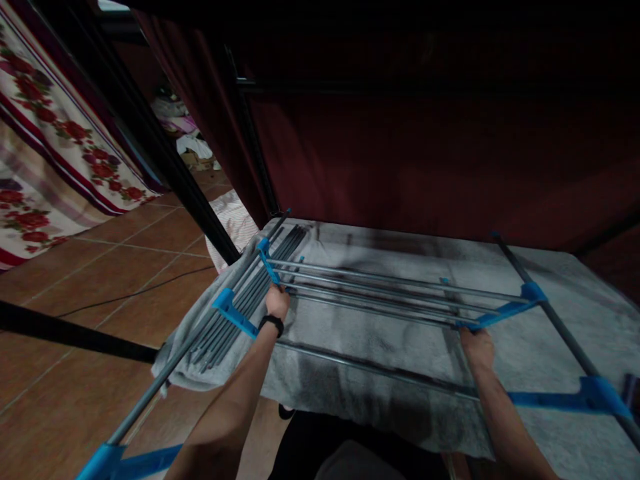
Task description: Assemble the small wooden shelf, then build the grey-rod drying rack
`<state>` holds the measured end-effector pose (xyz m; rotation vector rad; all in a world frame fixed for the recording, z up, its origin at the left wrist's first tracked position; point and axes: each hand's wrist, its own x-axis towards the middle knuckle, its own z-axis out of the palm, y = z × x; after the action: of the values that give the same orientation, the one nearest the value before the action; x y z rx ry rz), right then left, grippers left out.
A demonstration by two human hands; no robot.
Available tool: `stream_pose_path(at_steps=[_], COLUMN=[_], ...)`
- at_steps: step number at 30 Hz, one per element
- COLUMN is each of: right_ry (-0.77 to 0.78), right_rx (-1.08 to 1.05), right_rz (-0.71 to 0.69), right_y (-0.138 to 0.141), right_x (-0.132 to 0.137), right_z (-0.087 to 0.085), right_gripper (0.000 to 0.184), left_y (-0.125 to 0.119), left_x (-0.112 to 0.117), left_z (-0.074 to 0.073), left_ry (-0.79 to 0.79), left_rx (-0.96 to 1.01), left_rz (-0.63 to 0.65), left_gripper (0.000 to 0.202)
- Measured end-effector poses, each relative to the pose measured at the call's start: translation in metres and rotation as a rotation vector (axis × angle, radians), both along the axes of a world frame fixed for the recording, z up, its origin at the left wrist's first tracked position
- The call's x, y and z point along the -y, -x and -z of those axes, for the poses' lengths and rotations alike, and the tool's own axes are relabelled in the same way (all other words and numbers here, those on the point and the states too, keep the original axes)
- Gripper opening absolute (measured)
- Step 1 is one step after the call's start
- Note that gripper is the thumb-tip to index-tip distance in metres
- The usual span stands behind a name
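Observation:
A half-built rack of grey metal tubes [370,301] joined by blue plastic brackets lies across the grey blanket. My left hand [277,301] is closed around the blue bracket [269,261] at the left end of several parallel tubes. At their right end, my right hand [479,347] grips the matching blue bracket [507,312], its fingers partly hidden underneath. Long side poles [570,340] run through the brackets on both sides. Nearer me, a single crossbar [365,363] passes below my wrists. Another blue bracket [234,313] sits just left of my left wrist.
Loose grey tubes [240,313] lie bundled on the left of the grey blanket [350,393]. Dark bed-frame posts [185,193] stand at the left, with a maroon curtain [425,167] behind. A cable [135,293] crosses the tiled floor [115,267]. A floral cloth [55,153] hangs far left.

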<state>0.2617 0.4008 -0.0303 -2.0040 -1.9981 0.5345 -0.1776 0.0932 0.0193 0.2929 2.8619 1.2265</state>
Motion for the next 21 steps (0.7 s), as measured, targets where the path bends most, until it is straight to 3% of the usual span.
stream_pose_path(at_steps=[7,13,16,18,21], right_ry=[0.014,0.020,0.019,0.008,-0.094], right_rx=[0.074,0.033,-0.139,-0.347,-0.482], right_rz=[0.031,0.084,0.080,0.017,0.043], right_y=[-0.002,0.005,0.007,0.007,0.007], right_x=[0.005,0.014,0.022,0.024,0.024], right_z=[0.006,0.003,-0.010,-0.018,-0.025], right_gripper=[0.049,0.043,0.040,0.042,0.053], left_y=[-0.022,-0.024,-0.020,-0.014,-0.011], left_x=[0.001,-0.001,0.004,0.007,0.009], left_z=[0.002,-0.005,-0.004,-0.002,-0.006], left_ry=[0.154,0.129,0.007,-0.149,-0.385], left_rx=[0.022,-0.008,0.031,0.054,0.032], left_rz=[-0.052,-0.078,-0.089,-0.020,0.013], left_gripper=[0.021,0.016,0.010,0.006,0.033])
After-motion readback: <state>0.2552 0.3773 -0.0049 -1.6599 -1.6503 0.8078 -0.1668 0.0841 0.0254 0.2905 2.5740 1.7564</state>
